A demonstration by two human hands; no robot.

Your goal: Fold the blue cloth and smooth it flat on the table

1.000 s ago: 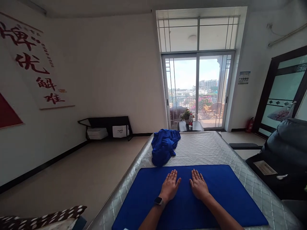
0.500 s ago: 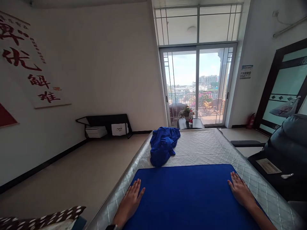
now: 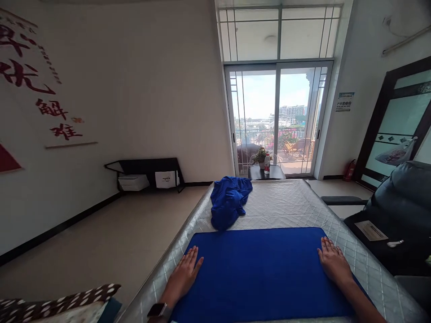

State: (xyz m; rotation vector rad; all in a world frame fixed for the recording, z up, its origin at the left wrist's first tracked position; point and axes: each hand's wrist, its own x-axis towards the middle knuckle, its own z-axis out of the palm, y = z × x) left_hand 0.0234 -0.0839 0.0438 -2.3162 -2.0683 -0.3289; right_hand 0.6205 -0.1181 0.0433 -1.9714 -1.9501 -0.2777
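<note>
L fingers point(image 3: 191, 256) & R fingers point(image 3: 329, 248) outstretched on blue cloth point(image 3: 259, 273) atop silver quilted cover point(image 3: 286, 202), glass drs. point(image 3: 277, 121) beyond.

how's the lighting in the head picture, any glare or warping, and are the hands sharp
All in the head view: glass doors brightest, wall dimmer; silvery sheen along the quilted cover; dark-framed door leans, likely wide-angle distortion; left hand and right hand fairly sharp.

Blue cloth point(image 3: 259, 273): plain deep blue, rectangular, far corners slightly rounded
Cloth state: spread open, flat, surface smooth
Cloth pose: long sides crosswise, far edge roughly parallel to table's far edge
Place on silver quilted table point(image 3: 279, 202): inside left and right edges, well short of far edge
</note>
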